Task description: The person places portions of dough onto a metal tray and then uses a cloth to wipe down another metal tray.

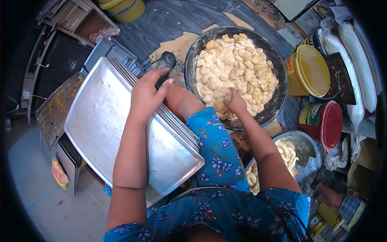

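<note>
A stack of shallow metal trays (pixel 100 117) rests at my left, tilted, its top tray bare. My left hand (pixel 149 92) lies over the upper right edge of the stack, fingers stretched out and thumb apart, holding nothing. To the right of it, a wide black basin (pixel 282 92) is filled with floury dough pieces (pixel 250 60). My right hand (pixel 237 103) reaches into the basin's near side, fingers curled down on a dough piece (pixel 221 105); the fingertips are partly hidden. Closer to me, under my right forearm, a grey tub (pixel 310 141) holds pale dough pieces (pixel 287 151).
A yellow lidded bucket (pixel 314 68) and a red lidded bucket (pixel 331 125) stand on the right, near plastic-wrapped rolls (pixel 356 60). More trays (pixel 111 52) lie beyond the stack. A wooden shelf (pixel 72 18) and another yellow bucket (pixel 125 10) are at the far left.
</note>
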